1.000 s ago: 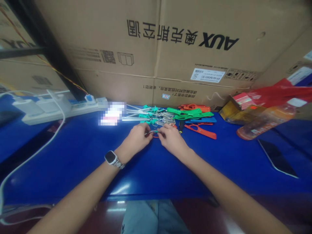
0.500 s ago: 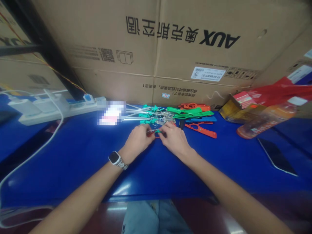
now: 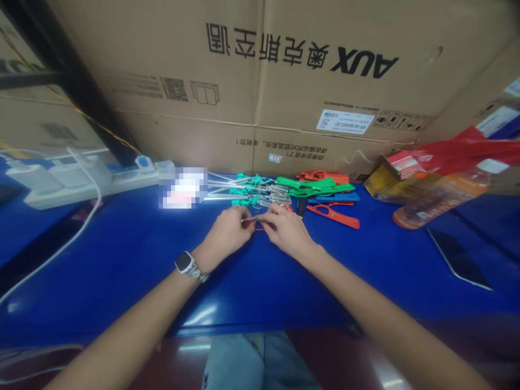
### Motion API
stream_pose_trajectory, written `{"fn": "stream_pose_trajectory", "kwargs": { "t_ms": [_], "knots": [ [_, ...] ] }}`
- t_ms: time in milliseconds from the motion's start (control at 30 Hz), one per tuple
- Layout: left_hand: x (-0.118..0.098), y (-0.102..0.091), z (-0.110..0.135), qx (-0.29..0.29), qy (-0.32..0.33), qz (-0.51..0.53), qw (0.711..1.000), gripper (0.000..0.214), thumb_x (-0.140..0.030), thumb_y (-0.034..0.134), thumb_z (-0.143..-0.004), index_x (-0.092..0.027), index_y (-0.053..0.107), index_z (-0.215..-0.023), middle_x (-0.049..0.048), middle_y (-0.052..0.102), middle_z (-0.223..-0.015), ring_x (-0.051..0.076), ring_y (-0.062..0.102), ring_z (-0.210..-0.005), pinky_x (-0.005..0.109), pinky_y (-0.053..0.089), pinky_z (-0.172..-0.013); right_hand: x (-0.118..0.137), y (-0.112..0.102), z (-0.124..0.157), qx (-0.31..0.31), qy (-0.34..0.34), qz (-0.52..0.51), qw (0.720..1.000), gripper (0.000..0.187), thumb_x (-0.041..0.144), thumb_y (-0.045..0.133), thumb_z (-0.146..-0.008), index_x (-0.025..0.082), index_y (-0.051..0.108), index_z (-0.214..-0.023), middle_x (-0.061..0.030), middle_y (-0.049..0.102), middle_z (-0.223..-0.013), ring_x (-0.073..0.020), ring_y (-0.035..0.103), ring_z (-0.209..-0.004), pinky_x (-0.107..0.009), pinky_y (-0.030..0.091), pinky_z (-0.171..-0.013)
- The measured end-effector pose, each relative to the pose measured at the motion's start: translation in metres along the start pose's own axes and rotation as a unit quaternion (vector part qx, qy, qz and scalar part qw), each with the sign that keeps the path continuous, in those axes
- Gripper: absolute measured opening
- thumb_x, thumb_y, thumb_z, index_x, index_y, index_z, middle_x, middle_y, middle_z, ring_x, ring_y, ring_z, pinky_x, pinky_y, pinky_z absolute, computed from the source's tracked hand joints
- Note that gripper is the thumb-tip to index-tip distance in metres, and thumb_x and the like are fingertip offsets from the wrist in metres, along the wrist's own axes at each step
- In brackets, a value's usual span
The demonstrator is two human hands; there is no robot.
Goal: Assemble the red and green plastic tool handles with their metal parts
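My left hand (image 3: 229,232) is closed in a pinch around a thin silver-and-red piece (image 3: 247,220), mostly covered by the fingers. My right hand (image 3: 287,229) meets it from the right, its thumb and fingertips pinched at the same small piece, where a bit of green shows. A red strand lies beneath the fingertips. Just beyond both hands is a pile of metal rods with green plastic ends (image 3: 244,189) and small silver wire parts (image 3: 273,194). Green plastic handles (image 3: 317,187) and an orange plastic handle (image 3: 337,215) lie right of the pile.
A lit, blurred-out object (image 3: 182,188) lies left of the rods, near a white power strip (image 3: 93,187) with plugs and cables. At right are a drink bottle (image 3: 442,200), an opened small box (image 3: 384,179) and a phone (image 3: 459,257). A large carton (image 3: 182,130) stands behind.
Both hands stay together over the same small piece, with the right fingertips shifted slightly left over it. The whole view has moved a little.
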State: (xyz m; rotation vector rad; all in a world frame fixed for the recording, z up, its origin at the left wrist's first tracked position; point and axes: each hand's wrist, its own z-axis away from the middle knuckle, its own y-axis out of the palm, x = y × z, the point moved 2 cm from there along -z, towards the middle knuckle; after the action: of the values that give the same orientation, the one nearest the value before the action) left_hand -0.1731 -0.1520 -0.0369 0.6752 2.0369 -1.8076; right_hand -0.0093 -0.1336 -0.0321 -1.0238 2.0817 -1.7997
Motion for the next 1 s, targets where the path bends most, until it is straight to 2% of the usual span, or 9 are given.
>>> {"fn": "stream_pose_trajectory", "kwargs": {
  "t_ms": [133, 400, 567, 633, 733, 833, 933, 1000],
  "knots": [
    [0.0, 0.0, 0.0, 0.0, -0.005, -0.001, 1.0, 0.007, -0.025, 0.06, -0.08, -0.02, 0.065, -0.08, 0.0053, 0.071, -0.078, 0.019, 0.064, -0.068, 0.029, 0.042, -0.06, 0.002, 0.003, 0.0, -0.003, 0.014, 0.023, 1.0, 0.028, 0.027, 0.047, -0.099, 0.025, 0.074, -0.107, -0.0056, 0.065, -0.105, -0.0174, 0.064, -0.086, -0.026, 0.046, -0.068],
    [0.001, -0.001, -0.001, 0.013, -0.001, 0.022, 1.0, 0.005, -0.023, 0.061, -0.079, -0.019, 0.065, -0.08, 0.0037, 0.069, -0.074, 0.018, 0.061, -0.063, 0.028, 0.041, -0.058, 0.007, -0.005, 0.004, 0.016, 0.007, 0.029, 0.999, 0.028, 0.027, 0.048, -0.097, 0.026, 0.074, -0.107, -0.0051, 0.065, -0.105, -0.0174, 0.065, -0.083, -0.026, 0.042, -0.061],
    [0.005, -0.006, -0.003, 0.02, 0.029, 0.011, 0.999, 0.012, -0.028, 0.059, -0.083, -0.02, 0.068, -0.086, 0.0033, 0.07, -0.08, 0.017, 0.061, -0.067, 0.028, 0.041, -0.059, 0.004, -0.007, 0.01, 0.039, -0.01, -0.05, 0.998, 0.035, 0.023, 0.047, -0.096, 0.023, 0.067, -0.125, -0.0067, 0.065, -0.106, -0.0179, 0.063, -0.09, -0.028, 0.047, -0.075],
    [0.007, -0.009, -0.003, 0.027, 0.03, 0.003, 0.999, 0.015, -0.03, 0.059, -0.085, -0.021, 0.069, -0.089, 0.0035, 0.071, -0.085, 0.017, 0.061, -0.068, 0.027, 0.04, -0.059, -0.001, -0.007, 0.01, 0.035, -0.014, -0.109, 0.993, 0.038, 0.021, 0.046, -0.096, 0.02, 0.063, -0.13, -0.0057, 0.065, -0.097, -0.0163, 0.062, -0.083, -0.028, 0.047, -0.076],
    [0.009, -0.013, -0.003, 0.048, 0.048, -0.001, 0.998, 0.018, -0.036, 0.058, -0.088, -0.022, 0.07, -0.092, 0.0033, 0.072, -0.092, 0.017, 0.061, -0.071, 0.027, 0.041, -0.06, -0.009, -0.009, 0.004, -0.01, -0.001, -0.17, 0.985, 0.039, 0.019, 0.046, -0.096, 0.018, 0.058, -0.133, -0.0023, 0.062, -0.085, -0.014, 0.058, -0.071, -0.028, 0.047, -0.072],
    [0.01, -0.016, -0.003, 0.069, 0.069, 0.005, 0.995, 0.022, -0.04, 0.058, -0.09, -0.023, 0.071, -0.094, 0.0034, 0.072, -0.094, 0.017, 0.062, -0.073, 0.027, 0.042, -0.062, -0.017, -0.012, -0.005, -0.04, -0.018, -0.146, 0.988, 0.029, 0.024, 0.052, -0.095, 0.019, 0.066, -0.12, -0.0053, 0.061, -0.098, -0.0155, 0.06, -0.081, -0.032, 0.047, -0.081],
    [0.009, -0.016, -0.003, 0.072, 0.074, 0.008, 0.995, 0.024, -0.042, 0.058, -0.091, -0.023, 0.072, -0.095, 0.0035, 0.072, -0.094, 0.018, 0.063, -0.077, 0.027, 0.042, -0.063, -0.024, -0.01, -0.011, -0.004, -0.056, -0.093, 0.994, 0.024, 0.031, 0.058, -0.094, 0.022, 0.07, -0.113, -0.0075, 0.06, -0.107, -0.0215, 0.059, -0.097, -0.041, 0.044, -0.091],
    [0.008, -0.015, -0.003, 0.063, 0.069, 0.012, 0.996, 0.024, -0.042, 0.057, -0.091, -0.024, 0.072, -0.098, 0.0035, 0.072, -0.095, 0.018, 0.063, -0.079, 0.027, 0.042, -0.064, -0.027, -0.007, -0.012, 0.019, -0.082, -0.089, 0.992, 0.024, 0.033, 0.059, -0.094, 0.024, 0.07, -0.112, -0.0075, 0.059, -0.106, -0.0233, 0.057, -0.101, -0.043, 0.043, -0.093]
  ]
}}
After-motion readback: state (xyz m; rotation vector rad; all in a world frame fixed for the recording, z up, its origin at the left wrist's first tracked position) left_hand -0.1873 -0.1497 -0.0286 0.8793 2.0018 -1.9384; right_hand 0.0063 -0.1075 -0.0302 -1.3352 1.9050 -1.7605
